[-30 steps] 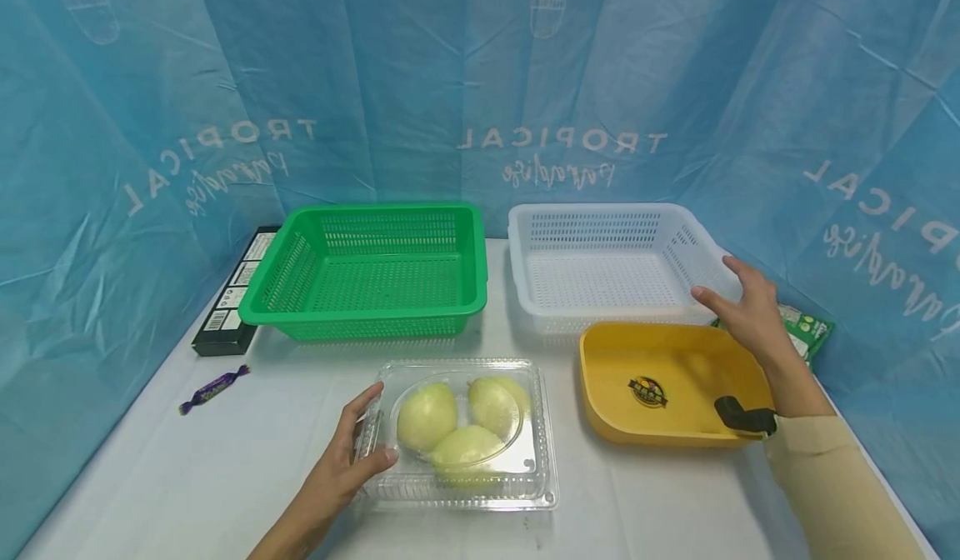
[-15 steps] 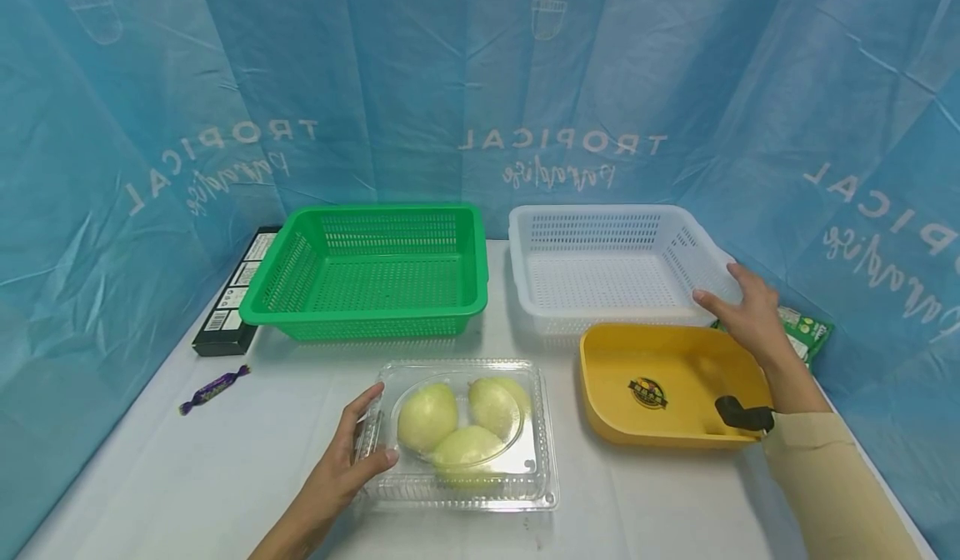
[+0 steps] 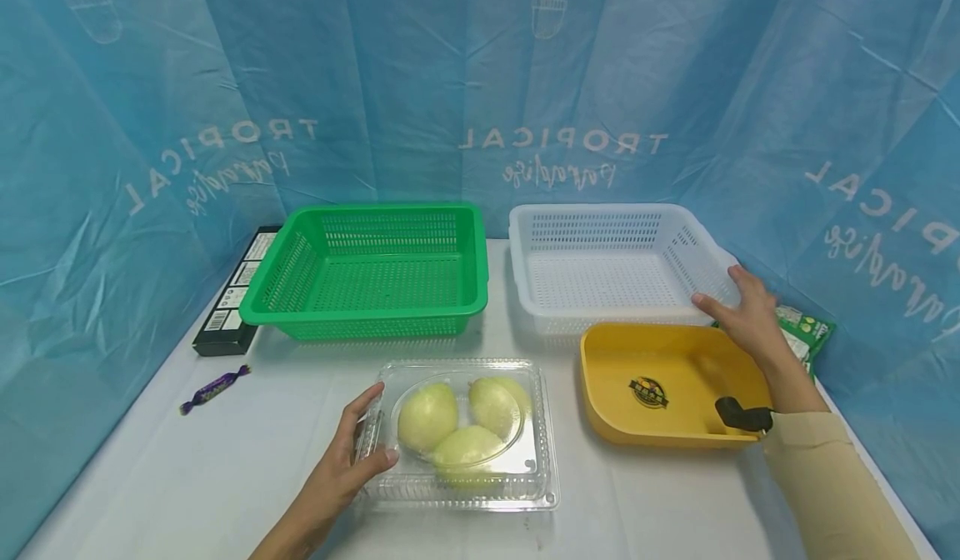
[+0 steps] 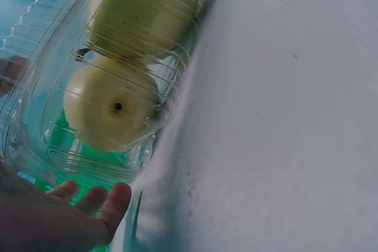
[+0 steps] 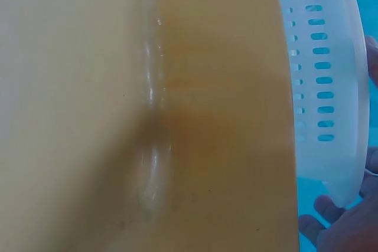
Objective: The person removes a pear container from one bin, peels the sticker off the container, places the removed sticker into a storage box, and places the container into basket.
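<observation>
A clear plastic clamshell box [image 3: 542,481] holding 3 yellow-green pears [image 3: 427,417] lies at the table's front middle, lid down. My left hand [image 3: 333,468] grips its left end, thumb over the lid's edge and index fingertip at the far corner. In the left wrist view, bent fingers [image 4: 115,210] show beside the box's end, close to two pears [image 4: 109,104]. My right hand [image 3: 752,314] grips the near right corner of a white perforated basket [image 3: 600,281], thumb on the rim and fingers round the outside. Its fingertips [image 5: 328,209] show at that rim in the right wrist view.
A yellow basin [image 3: 675,360] stands under my right forearm, in front of the white basket. To the left are a green basket [image 3: 382,285], a black box [image 3: 232,302] and a purple-wrapped candy [image 3: 214,389]. A green packet [image 3: 806,331] lies by the right curtain.
My right hand has shifted very slightly nearer along the white basket's corner. The left hand, the clamshell box and the baskets stay where they were.
</observation>
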Motion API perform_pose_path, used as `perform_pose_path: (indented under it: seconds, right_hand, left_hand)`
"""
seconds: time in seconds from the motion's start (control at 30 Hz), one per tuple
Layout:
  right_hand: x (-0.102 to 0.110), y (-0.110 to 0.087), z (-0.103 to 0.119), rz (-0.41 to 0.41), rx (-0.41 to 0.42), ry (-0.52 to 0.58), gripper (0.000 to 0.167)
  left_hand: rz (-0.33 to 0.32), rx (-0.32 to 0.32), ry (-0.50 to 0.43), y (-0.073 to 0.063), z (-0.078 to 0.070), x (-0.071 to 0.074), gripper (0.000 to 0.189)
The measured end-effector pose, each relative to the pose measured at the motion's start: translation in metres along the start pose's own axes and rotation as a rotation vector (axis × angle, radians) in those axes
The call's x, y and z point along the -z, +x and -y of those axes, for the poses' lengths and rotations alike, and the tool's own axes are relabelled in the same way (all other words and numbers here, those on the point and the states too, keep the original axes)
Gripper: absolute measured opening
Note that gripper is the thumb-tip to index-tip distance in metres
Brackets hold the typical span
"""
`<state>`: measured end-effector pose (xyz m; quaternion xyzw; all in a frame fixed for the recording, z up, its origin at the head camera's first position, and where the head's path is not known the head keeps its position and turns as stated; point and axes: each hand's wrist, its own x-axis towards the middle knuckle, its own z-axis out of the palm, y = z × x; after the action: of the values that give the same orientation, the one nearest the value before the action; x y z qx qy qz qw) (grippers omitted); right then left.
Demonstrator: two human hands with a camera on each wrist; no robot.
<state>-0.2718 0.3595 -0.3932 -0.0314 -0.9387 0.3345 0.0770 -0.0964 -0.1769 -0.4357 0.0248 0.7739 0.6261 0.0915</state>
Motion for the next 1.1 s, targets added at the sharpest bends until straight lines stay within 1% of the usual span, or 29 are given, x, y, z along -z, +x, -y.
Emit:
perform_pose_path:
  seconds: [0.2,0.3,0.43,0.67,0.83,1.1]
  right_hand:
    - [-0.002,0.0011,-0.0031,0.021,-0.016,0.0,0.095]
    - [-0.0026,0.0014,-0.004,0.03,-0.022,-0.004,0.094]
    - [-0.0035,0.0015,-0.0051,0.033,-0.023,-0.011,0.093]
    - [-0.0052,0.0015,-0.0067,0.023,-0.008,-0.004,0.092]
    - [-0.0058,0.0016,-0.0082,0.017,0.001,-0.012,0.092]
    - [-0.0076,0.002,-0.0101,0.008,-0.007,-0.017,0.092]
  left_hand:
    - [-0.001,-0.009,0.006,0.0001,0.0003,-0.0001,0.076]
    - [0.001,-0.026,-0.006,0.0003,0.0008,-0.0006,0.076]
    - [-0.004,-0.044,-0.029,0.0007,0.0014,-0.0017,0.074]
    - [-0.024,-0.047,-0.083,0.0002,0.0013,-0.0045,0.073]
    - [-0.042,-0.057,-0.102,-0.0006,0.0002,-0.0069,0.072]
    - [-0.058,-0.07,-0.071,-0.0025,-0.0025,-0.0094,0.07]
